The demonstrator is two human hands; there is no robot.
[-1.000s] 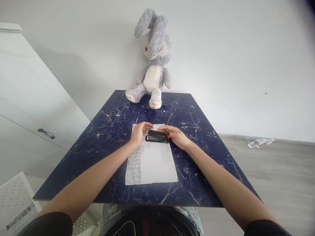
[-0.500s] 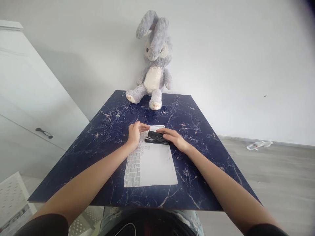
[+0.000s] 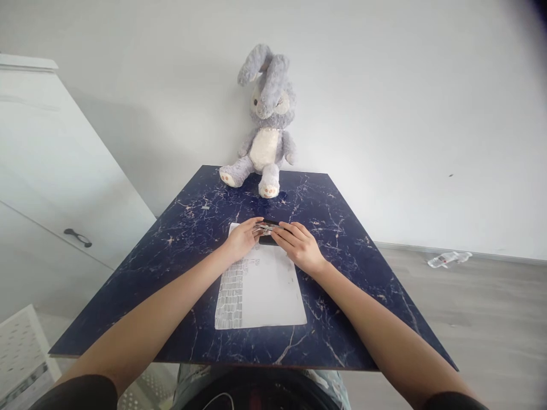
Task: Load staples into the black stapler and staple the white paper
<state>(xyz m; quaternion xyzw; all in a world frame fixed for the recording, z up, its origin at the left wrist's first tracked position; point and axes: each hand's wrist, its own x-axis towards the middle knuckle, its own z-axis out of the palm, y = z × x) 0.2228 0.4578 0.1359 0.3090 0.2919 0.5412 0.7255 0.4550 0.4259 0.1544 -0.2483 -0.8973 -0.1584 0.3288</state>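
A black stapler (image 3: 268, 230) lies at the far end of a white printed sheet (image 3: 261, 285) on the dark blue marbled table (image 3: 342, 239). My right hand (image 3: 299, 246) is curled over the stapler from the right and covers most of it. My left hand (image 3: 243, 238) reaches in from the left, its fingertips pinching the stapler's metal front end. Both hands meet over the top edge of the sheet.
A grey plush rabbit (image 3: 265, 122) sits at the table's far edge against the white wall. A white cabinet (image 3: 55, 171) with a dark handle stands at the left. A crumpled plastic bottle (image 3: 448, 259) lies on the floor at the right. A white perforated crate (image 3: 21, 359) is at the lower left.
My right hand has closed further over the stapler and hides its body. My left hand has moved from the paper's corner to the stapler's front. The view has tilted down slightly.
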